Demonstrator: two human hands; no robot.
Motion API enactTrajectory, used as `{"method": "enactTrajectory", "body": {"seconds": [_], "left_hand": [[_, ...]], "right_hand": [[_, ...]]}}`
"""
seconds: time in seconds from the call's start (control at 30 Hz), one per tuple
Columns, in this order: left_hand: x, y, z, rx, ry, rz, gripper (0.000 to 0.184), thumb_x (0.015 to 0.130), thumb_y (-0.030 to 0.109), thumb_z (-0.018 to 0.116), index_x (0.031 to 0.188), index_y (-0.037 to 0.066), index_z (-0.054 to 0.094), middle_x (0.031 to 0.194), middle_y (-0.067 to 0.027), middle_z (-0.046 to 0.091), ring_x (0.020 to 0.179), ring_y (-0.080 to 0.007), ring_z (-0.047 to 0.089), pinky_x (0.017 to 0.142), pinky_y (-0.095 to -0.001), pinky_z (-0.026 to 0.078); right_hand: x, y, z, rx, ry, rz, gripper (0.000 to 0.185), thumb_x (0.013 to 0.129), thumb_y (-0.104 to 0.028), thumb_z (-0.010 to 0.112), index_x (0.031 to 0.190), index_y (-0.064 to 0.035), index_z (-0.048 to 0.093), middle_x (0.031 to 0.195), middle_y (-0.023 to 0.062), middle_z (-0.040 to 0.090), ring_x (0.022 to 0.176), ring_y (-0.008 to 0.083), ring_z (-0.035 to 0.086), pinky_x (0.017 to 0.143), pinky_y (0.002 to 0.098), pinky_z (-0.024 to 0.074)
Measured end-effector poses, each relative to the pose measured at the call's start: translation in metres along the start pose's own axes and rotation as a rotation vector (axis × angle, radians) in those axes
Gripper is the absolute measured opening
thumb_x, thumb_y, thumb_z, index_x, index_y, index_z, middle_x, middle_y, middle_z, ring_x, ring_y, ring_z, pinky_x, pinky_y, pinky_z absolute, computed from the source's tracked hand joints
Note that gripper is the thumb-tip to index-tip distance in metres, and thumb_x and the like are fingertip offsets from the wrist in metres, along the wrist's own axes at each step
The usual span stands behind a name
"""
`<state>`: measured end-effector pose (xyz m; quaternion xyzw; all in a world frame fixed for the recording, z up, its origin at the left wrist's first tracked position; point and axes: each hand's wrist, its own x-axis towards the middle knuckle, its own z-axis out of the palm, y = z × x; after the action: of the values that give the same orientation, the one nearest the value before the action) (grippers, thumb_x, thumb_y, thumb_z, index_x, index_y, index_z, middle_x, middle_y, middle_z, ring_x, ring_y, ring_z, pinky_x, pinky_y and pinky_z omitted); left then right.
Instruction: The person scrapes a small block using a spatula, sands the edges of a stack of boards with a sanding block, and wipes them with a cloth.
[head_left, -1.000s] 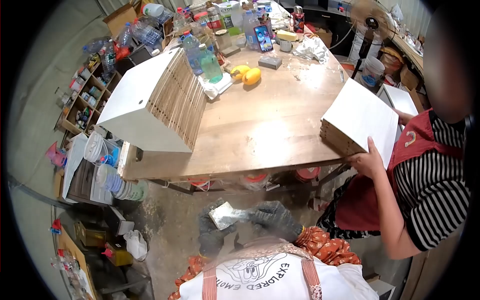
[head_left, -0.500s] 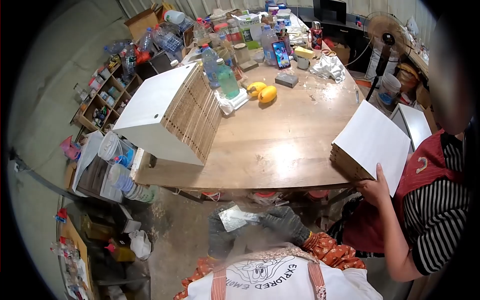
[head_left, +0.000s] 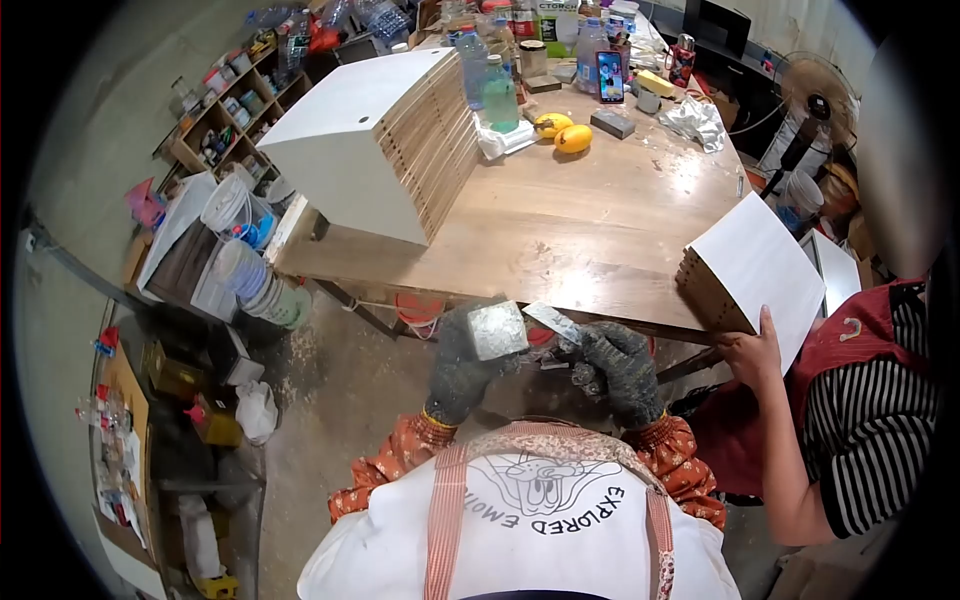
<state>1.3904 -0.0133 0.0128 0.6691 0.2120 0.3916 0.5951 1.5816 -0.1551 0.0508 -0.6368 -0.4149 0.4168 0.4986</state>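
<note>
My left hand (head_left: 462, 365), in a dark grey work glove, is closed round a square whitish plate (head_left: 498, 330) with a smeared surface. I cannot tell whether the plate is a scraper blade or a small board. My right hand (head_left: 618, 372), gloved the same way, grips a putty knife (head_left: 550, 322) with a pale blade pointing left toward the plate. A narrow gap separates blade and plate. Both hands are in front of the wooden table (head_left: 560, 230), just below its near edge. On the table's left side stands a tall stack of white-faced panels (head_left: 365, 105).
At the right, a co-worker's hand (head_left: 755, 355) holds a smaller stack of white panels (head_left: 760, 270) at the table's corner. Two yellow fruits (head_left: 572, 139), a grey block (head_left: 612, 124), a phone (head_left: 610, 77) and several bottles (head_left: 500, 95) stand farther back. Buckets (head_left: 240, 210) sit at the left.
Both my hands have risen toward the table edge and moved apart. The putty knife, earlier against the plate, is now clear of it. The view has tilted downward.
</note>
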Motion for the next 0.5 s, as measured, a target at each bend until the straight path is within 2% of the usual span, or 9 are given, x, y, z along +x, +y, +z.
{"method": "enactTrajectory", "body": {"seconds": [0.03,0.07,0.1,0.17,0.23,0.3,0.4,0.5], "left_hand": [[0.001,0.004,0.004,-0.056,-0.022,0.010,0.079,0.063,-0.006,0.078,0.129,0.007,0.037,0.133,-0.0155,0.047,0.118,-0.0264,0.051,0.096,-0.0384,0.047],[0.001,0.005,0.009,-0.269,-0.009,0.008,0.079,0.063,-0.004,0.079,0.129,0.007,0.038,0.133,-0.0157,0.047,0.117,-0.0262,0.051,0.098,-0.0383,0.045],[0.001,0.012,0.010,-0.272,-0.008,0.015,0.079,0.063,-0.004,0.079,0.129,0.007,0.038,0.133,-0.0157,0.047,0.117,-0.0262,0.051,0.098,-0.0383,0.045],[0.002,0.022,0.012,-0.284,-0.085,-0.039,0.079,0.063,-0.003,0.080,0.129,0.007,0.038,0.133,-0.0154,0.048,0.117,-0.0256,0.051,0.099,-0.0380,0.044],[0.003,0.014,0.010,-0.180,-0.061,-0.008,0.079,0.063,-0.002,0.080,0.129,0.007,0.038,0.132,-0.0147,0.048,0.116,-0.0249,0.052,0.098,-0.0377,0.044],[0.001,0.003,0.006,-0.075,-0.008,0.044,0.079,0.062,-0.001,0.080,0.129,0.006,0.038,0.131,-0.0141,0.049,0.115,-0.0245,0.052,0.098,-0.0375,0.045],[-0.002,0.006,0.003,-0.255,0.004,-0.052,0.080,0.062,0.001,0.082,0.129,0.005,0.039,0.126,-0.0114,0.052,0.111,-0.0226,0.053,0.095,-0.0357,0.046],[-0.001,0.010,0.003,-0.143,-0.038,-0.038,0.081,0.063,0.003,0.082,0.130,0.006,0.037,0.126,-0.0113,0.051,0.113,-0.0220,0.052,0.095,-0.0354,0.046]], "right_hand": [[-0.002,-0.006,0.002,-0.016,-0.009,-0.012,0.028,0.082,-0.006,0.062,0.110,-0.0063,0.064,0.092,0.0125,0.062,0.070,0.0252,0.060,0.059,0.0335,0.0485],[-0.004,-0.012,0.004,-0.031,-0.017,-0.023,0.028,0.083,-0.007,0.061,0.110,-0.0057,0.063,0.093,0.0124,0.062,0.070,0.0251,0.060,0.059,0.0328,0.0487],[-0.006,-0.018,0.006,-0.047,-0.026,-0.035,0.027,0.084,-0.007,0.061,0.110,-0.0050,0.063,0.093,0.0124,0.062,0.070,0.0250,0.060,0.059,0.0321,0.0488],[-0.003,-0.016,0.013,0.254,0.009,0.023,0.022,0.084,-0.007,0.061,0.106,-0.0027,0.064,0.089,0.0117,0.062,0.072,0.0215,0.060,0.060,0.0317,0.0489],[0.003,-0.006,0.011,0.100,0.027,-0.069,0.017,0.086,-0.010,0.061,0.099,-0.0001,0.066,0.081,0.0084,0.062,0.067,0.0145,0.058,0.056,0.0297,0.0470],[0.005,-0.014,0.008,0.210,0.080,0.030,0.017,0.088,-0.013,0.061,0.095,0.0020,0.066,0.073,0.0048,0.061,0.059,0.0088,0.053,0.051,0.0266,0.0441],[0.001,-0.028,0.006,0.214,0.064,0.062,0.019,0.090,-0.016,0.061,0.094,0.0018,0.066,0.069,0.0027,0.060,0.052,0.0071,0.050,0.047,0.0238,0.0411],[0.004,-0.024,0.018,0.333,0.048,0.033,0.022,0.091,-0.019,0.060,0.095,0.0014,0.067,0.066,0.0023,0.059,0.051,0.0060,0.050,0.046,0.0223,0.0404]]}}
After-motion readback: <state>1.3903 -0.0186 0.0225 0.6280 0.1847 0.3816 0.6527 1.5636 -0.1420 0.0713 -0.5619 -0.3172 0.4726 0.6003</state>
